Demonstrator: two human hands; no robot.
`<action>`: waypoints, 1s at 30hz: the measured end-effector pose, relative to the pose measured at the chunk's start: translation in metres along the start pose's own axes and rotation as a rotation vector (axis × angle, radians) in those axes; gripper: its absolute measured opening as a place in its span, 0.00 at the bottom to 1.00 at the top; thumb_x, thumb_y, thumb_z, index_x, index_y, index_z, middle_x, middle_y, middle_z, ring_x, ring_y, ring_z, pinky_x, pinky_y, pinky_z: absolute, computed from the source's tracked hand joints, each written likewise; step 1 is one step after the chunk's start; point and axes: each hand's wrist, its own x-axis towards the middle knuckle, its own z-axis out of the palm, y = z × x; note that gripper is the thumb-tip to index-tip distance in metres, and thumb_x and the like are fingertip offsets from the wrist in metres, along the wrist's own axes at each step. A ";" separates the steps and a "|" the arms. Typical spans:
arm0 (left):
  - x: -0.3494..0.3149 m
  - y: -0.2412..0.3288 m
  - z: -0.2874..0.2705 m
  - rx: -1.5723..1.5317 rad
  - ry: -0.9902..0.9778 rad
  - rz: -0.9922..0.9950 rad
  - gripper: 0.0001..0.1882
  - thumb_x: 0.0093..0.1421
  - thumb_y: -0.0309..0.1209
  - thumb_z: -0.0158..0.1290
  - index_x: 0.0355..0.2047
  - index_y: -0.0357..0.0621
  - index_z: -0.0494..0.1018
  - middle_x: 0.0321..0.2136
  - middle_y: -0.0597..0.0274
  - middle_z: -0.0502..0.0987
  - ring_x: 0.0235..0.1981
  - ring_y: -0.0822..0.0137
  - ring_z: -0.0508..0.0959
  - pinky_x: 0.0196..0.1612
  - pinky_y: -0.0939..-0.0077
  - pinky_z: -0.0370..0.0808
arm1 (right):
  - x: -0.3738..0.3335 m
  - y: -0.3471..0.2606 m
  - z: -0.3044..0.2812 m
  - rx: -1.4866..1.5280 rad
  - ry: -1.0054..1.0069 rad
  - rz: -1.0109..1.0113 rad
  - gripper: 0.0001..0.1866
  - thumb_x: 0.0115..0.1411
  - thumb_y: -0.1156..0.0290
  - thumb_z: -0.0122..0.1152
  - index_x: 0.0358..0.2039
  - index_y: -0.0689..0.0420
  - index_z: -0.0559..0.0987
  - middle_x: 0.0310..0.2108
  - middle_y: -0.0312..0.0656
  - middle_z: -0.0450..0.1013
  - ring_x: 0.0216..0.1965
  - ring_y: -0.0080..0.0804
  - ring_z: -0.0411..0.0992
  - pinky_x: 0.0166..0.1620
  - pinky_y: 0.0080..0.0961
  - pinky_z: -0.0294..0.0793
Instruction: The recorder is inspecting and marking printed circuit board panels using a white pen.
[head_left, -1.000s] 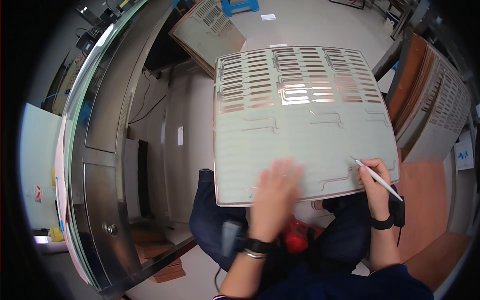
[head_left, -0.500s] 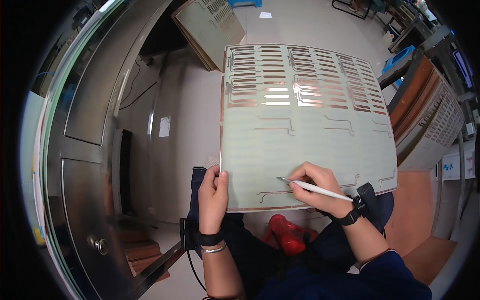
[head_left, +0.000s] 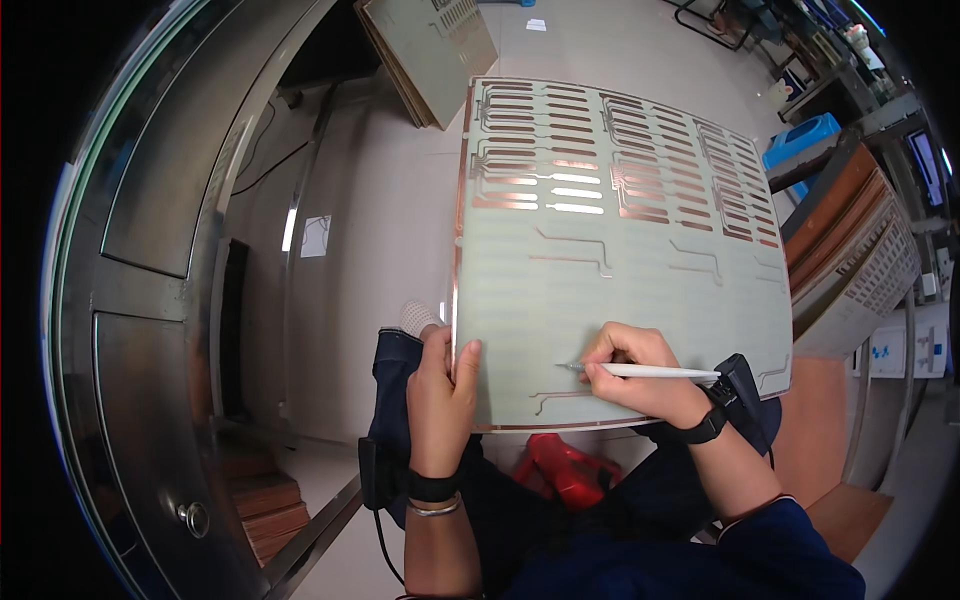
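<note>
A large pale green circuit board panel (head_left: 540, 310) with copper traces lies tilted across my lap. My left hand (head_left: 443, 395) grips its near left edge, thumb on top and fingers folded round the side. In my right hand (head_left: 640, 368) is a slim white-handled craft knife (head_left: 670, 372), pinched like a pen. The knife's thin metal tip points left, at the bare lower part of the panel, just above a short copper trace. Whether the tip touches the surface I cannot tell. Rows of copper strips fill the panel's far half.
More panels lean in a stack (head_left: 430, 55) at the far left, and another stack (head_left: 850, 250) stands on the right. A metal cabinet (head_left: 150, 350) lines the left side. Something red (head_left: 565, 470) sits below the panel between my legs. A blue stool (head_left: 800, 140) stands at the far right.
The knife handle has swung from slanted to nearly level, its tip still over the same lower area. The panel sits slightly further right in view and a little turned, my left hand still on its edge.
</note>
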 end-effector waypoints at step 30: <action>0.000 -0.011 0.006 -0.065 0.060 0.074 0.13 0.63 0.33 0.51 0.42 0.34 0.69 0.19 0.57 0.71 0.21 0.74 0.69 0.27 0.78 0.68 | 0.002 -0.007 -0.009 -0.051 -0.167 0.074 0.05 0.52 0.74 0.59 0.25 0.60 0.72 0.25 0.37 0.74 0.27 0.19 0.71 0.30 0.17 0.70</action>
